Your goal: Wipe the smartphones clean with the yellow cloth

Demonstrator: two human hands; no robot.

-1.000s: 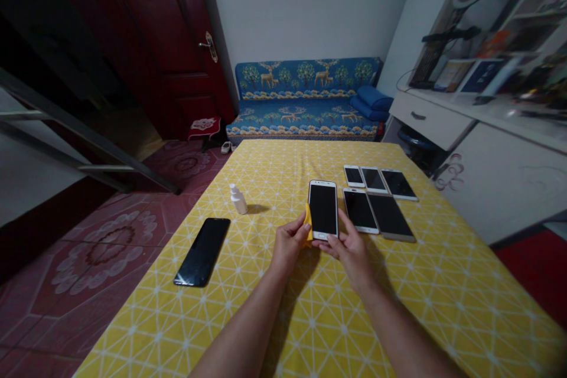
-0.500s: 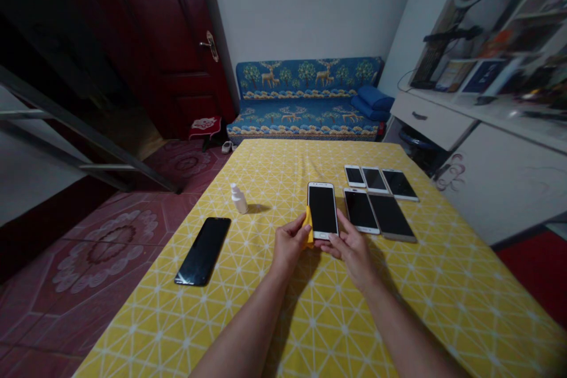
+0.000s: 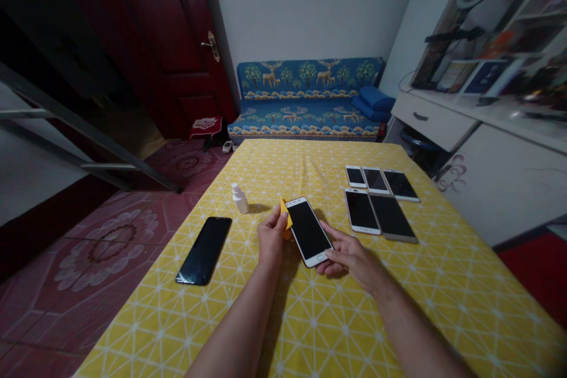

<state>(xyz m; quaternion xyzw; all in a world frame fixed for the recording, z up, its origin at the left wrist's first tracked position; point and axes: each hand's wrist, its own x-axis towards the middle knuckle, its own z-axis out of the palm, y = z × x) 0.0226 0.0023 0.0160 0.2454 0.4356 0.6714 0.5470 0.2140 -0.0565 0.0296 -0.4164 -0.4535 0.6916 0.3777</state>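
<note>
A white phone with a black screen [image 3: 309, 231] is held above the table, its top tilted to the left. My right hand [image 3: 348, 253] grips its lower right corner, thumb on the front and fingers beneath. Pinched in my left hand [image 3: 272, 235] is a yellow cloth [image 3: 286, 215], which lies against the phone's upper left edge. To the left stand a small white bottle [image 3: 240, 198] and a black phone [image 3: 204, 250] lying flat. Several phones lie in two rows at the right, among them a white one [image 3: 362, 211] and a larger grey one [image 3: 392, 217].
The table [image 3: 177, 331] has a yellow patterned cover. Beyond its far edge is a blue sofa [image 3: 305, 109]. A white cabinet [image 3: 509, 183] stands at the right, a red stool [image 3: 206, 126] near the door at the left.
The held phone has turned counter-clockwise, its top swinging left, and come slightly nearer. My left hand has moved left and up with the yellow cloth.
</note>
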